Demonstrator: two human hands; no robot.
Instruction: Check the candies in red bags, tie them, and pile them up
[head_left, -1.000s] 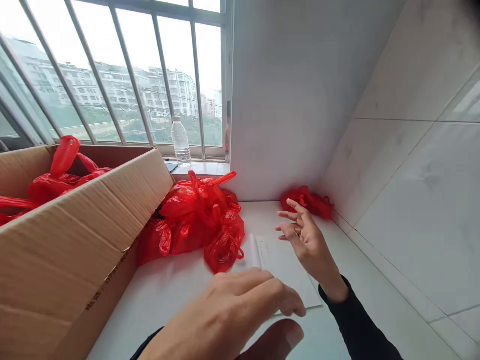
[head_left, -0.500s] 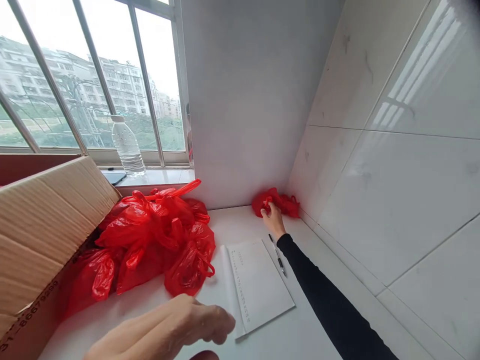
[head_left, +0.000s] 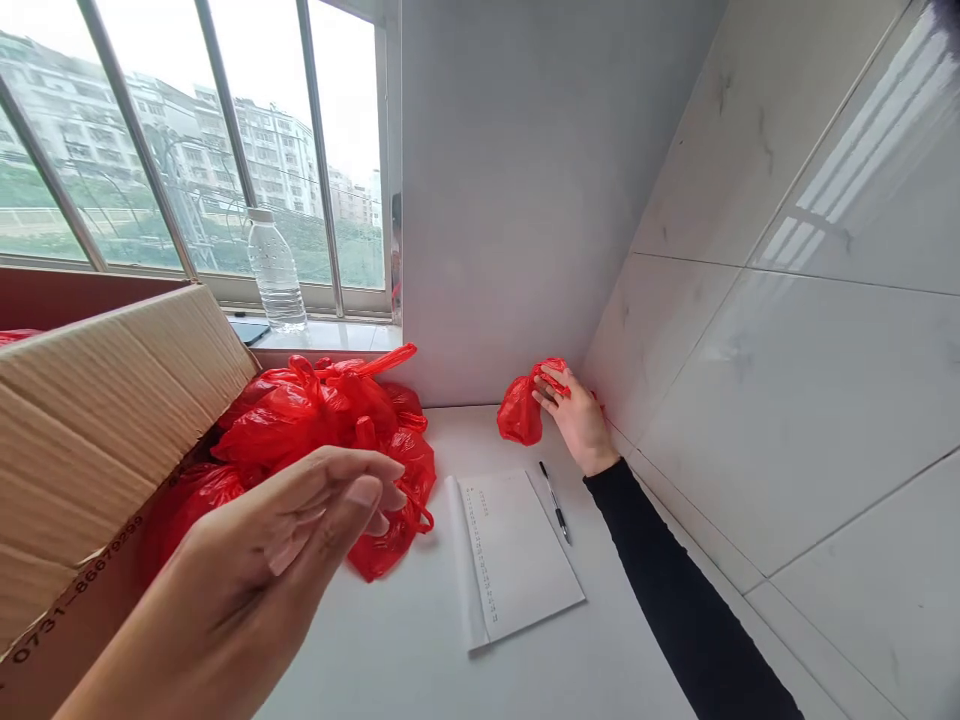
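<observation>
My right hand (head_left: 576, 415) is at the far corner of the white surface, its fingers on the gathered top of a red plastic bag (head_left: 519, 412). Red film shows between and over the fingers. The bag bulges out on the hand's left side; more red plastic is partly hidden behind the hand. My left hand (head_left: 277, 560) hovers in the left foreground, fingers curved and apart from the thumb, with nothing in it. Beyond it lies a pile of knotted red plastic bags (head_left: 322, 415), partly covered by that hand.
An open notebook (head_left: 521, 550) with handwritten marks lies mid-surface, a black pen (head_left: 555, 503) along its right side. A cardboard box (head_left: 127, 390) stands at left. On the windowsill are a water bottle (head_left: 276, 275) and a flat dark object (head_left: 247, 333). A tiled wall (head_left: 825, 400) bounds the right.
The bag at my right hand has been pulled more upright, and that hand has turned and shifted right. My left hand has risen and turned, showing its thumb side. The view has shifted slightly.
</observation>
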